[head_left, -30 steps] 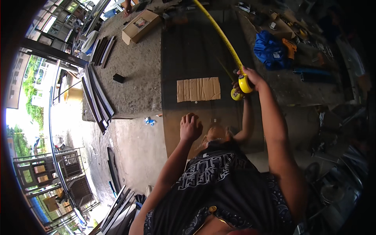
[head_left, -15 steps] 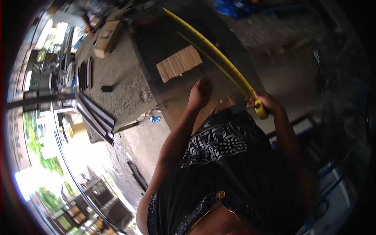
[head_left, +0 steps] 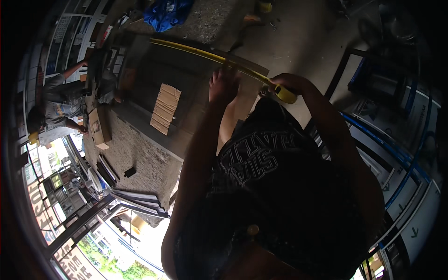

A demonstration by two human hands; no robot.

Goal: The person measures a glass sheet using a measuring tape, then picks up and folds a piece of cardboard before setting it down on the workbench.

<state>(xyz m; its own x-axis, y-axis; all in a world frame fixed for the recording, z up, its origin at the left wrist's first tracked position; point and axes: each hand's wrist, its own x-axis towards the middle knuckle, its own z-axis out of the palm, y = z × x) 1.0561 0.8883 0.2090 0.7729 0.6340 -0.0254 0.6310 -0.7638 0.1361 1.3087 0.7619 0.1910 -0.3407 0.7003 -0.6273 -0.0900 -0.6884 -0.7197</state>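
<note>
My right hand is closed around a yellow tape measure at the near right end of a dark flat panel. From its case the yellow blade runs out leftward along the panel's far edge. My left hand is over the panel beside the blade, its fingers apart and reaching to it; whether they press on it I cannot tell. A ribbed piece of cardboard lies on the panel to the left of that hand.
A co-worker crouches at the left by a long cardboard box. Dark metal strips lie at the lower left. Blue plastic is beyond the panel. Framed pieces and blue bars stand close on my right.
The view has turned, and the panel now runs more sideways. My left hand has moved from the bare panel up to the blade. The right hand still holds the tape measure.
</note>
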